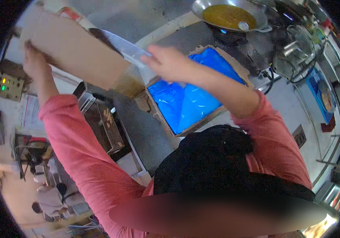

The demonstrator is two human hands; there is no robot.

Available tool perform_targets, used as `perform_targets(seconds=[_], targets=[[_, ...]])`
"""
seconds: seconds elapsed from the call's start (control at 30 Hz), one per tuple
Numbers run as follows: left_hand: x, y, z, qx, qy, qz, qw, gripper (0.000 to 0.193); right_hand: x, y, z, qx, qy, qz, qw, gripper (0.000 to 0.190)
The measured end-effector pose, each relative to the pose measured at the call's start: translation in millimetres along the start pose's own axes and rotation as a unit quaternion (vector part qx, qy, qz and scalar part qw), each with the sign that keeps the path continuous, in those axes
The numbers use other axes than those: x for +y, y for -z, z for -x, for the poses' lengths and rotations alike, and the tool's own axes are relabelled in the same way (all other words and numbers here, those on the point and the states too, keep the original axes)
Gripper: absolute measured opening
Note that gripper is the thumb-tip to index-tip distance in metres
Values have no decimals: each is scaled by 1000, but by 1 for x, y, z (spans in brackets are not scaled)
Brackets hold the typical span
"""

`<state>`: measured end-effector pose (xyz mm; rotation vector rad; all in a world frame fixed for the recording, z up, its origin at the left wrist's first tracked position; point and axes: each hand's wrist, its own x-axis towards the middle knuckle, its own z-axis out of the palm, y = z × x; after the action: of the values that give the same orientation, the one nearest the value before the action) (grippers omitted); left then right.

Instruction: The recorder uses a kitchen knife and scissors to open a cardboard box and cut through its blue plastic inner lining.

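Note:
My left hand [35, 63] grips the lower left edge of a large brown cardboard piece [78, 50], raised and tilted at the upper left. My right hand [170, 65] is blurred and reaches over an open carton [161, 120]. Its fingertips meet a pale, translucent strip [125, 44] that runs along the cardboard's right side; whether they grip it is unclear. Bright blue plastic film [187, 104] covers what lies in the carton, and the contents are hidden. The carton rests at an angle on a dark grey counter [146, 128].
A wide metal wok [199, 12] of brownish liquid sits over a blue flame at the top. Below the counter at left is a glass-fronted oven [106, 125]. A control box [9, 86] has lit lamps. Another person [51, 200] is far off at lower left.

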<state>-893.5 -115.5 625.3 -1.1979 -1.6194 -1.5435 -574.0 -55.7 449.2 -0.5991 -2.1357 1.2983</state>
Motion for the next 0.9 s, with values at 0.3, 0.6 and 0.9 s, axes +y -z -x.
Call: perform_targets(seconds=[0.3, 0.6, 0.9], targets=[[25, -60, 96, -64, 55, 152, 985, 41, 47, 172, 184, 330, -216, 152, 906, 22], [245, -195, 254, -368, -384, 148, 833, 16, 128, 232, 357, 333, -381, 107, 856, 15], [278, -237, 436, -556, -501, 134, 650, 17, 167, 285, 460, 406, -401, 60, 819, 18]])
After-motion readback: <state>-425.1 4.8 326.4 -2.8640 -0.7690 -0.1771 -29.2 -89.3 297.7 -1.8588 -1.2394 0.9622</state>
